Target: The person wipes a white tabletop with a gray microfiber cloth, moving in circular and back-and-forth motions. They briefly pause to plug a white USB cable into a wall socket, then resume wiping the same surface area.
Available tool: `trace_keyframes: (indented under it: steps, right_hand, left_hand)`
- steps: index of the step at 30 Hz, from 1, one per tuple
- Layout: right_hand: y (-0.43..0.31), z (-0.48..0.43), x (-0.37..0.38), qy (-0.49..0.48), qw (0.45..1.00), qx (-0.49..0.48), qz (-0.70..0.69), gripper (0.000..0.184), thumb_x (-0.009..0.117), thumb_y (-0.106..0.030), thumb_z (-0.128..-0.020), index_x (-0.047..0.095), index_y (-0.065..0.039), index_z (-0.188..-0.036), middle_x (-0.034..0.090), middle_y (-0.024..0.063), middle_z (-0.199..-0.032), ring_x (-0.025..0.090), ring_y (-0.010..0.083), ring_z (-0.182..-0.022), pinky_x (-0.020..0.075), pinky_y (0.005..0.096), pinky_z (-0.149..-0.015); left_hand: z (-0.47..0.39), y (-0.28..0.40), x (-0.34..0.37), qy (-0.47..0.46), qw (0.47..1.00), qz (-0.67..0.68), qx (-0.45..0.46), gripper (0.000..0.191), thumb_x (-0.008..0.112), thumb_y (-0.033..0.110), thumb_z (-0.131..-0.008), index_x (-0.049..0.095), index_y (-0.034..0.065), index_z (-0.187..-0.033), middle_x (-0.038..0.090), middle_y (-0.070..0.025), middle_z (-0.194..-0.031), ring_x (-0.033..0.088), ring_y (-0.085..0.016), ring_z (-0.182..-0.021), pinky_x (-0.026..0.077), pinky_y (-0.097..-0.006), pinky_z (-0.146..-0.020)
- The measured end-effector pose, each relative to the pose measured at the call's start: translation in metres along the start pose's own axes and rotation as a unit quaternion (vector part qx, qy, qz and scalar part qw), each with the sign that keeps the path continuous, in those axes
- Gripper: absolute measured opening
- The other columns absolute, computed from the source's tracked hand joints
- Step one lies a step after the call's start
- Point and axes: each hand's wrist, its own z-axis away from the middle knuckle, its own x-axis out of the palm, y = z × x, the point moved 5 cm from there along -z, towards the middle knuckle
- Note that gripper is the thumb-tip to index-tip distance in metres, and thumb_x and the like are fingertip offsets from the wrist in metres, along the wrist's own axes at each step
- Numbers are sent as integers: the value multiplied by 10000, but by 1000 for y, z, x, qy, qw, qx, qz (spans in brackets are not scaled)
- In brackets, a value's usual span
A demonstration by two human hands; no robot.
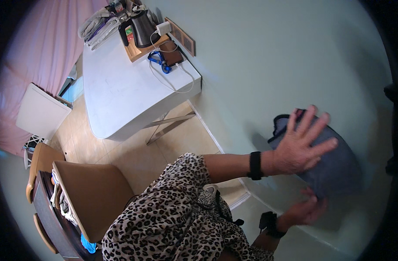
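A grey-blue fabric item [339, 163] with dark edging is in front of the green wall, right of centre; its exact kind is unclear. Across its near side lies my left hand [295, 146], fingers spread and back towards the camera; its palm is hidden, and whether it touches the fabric is unclear. Below it, my right hand [305, 208] is blurred, with its fingertips closed on the fabric's lower edge. Both wrists wear black bands.
A white desk [120, 94] holds an electric kettle [142, 29] on a wooden tray [133, 55], a brown wallet-like case [171, 53], cables and folded cloths [102, 31]. Brown chairs [91, 192] stand lower left, beside a dark cabinet [53, 208]. The wall [267, 65] spans the right.
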Motion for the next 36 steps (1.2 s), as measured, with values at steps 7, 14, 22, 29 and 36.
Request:
trace_keyframes:
  steps: [7, 14, 22, 29, 36]
  right_hand:
    - [1, -2, -80, 36, 980, -48, -188, 478, 400, -286, -927, 377, 68, -1247, 578, 196, -940, 580, 220, -667, 492, 352, -622]
    - [62, 0, -76, 193, 973, 122, -9, 469, 506, -191, -906, 362, 14, -1303, 475, 183, -1222, 533, 255, -1020, 466, 354, -855]
    - [47, -8, -53, 166, 976, 44, 132, 474, 487, -209, -922, 343, -37, -1339, 417, 162, -1306, 487, 253, -1105, 438, 332, -890]
    - [13, -24, -9, 176, 976, 125, 13, 487, 494, -249, -914, 360, -31, -1328, 488, 151, -1232, 526, 249, -1052, 452, 326, -869]
    - [-19, -34, 60, 56, 996, 4, 75, 485, 580, -154, -865, 383, -12, -1284, 483, 166, -1235, 526, 241, -1064, 475, 351, -838]
  left_hand:
    - [-34, 125, 56, 35, 968, 64, 240, 534, 676, 319, -666, 513, 224, -1165, 353, -135, -1364, 227, -369, -1314, 173, -687, -971]
    - [-39, 152, 71, 0, 943, 127, 306, 402, 623, 400, -698, 542, 180, -1025, 478, -92, -1221, 341, -304, -1248, 218, -617, -948]
    - [-47, 126, 52, 47, 942, 110, 314, 340, 623, 389, -706, 543, 193, -972, 507, -55, -1176, 357, -282, -1222, 216, -569, -937]
    - [-59, 73, 13, 48, 954, 121, 272, 335, 540, 341, -796, 523, 201, -1100, 479, -58, -1263, 361, -268, -1254, 229, -593, -935]
    - [-65, -13, -38, 132, 962, 145, 191, 366, 654, 357, -697, 573, 168, -1000, 504, -97, -1186, 408, -322, -1172, 310, -587, -876]
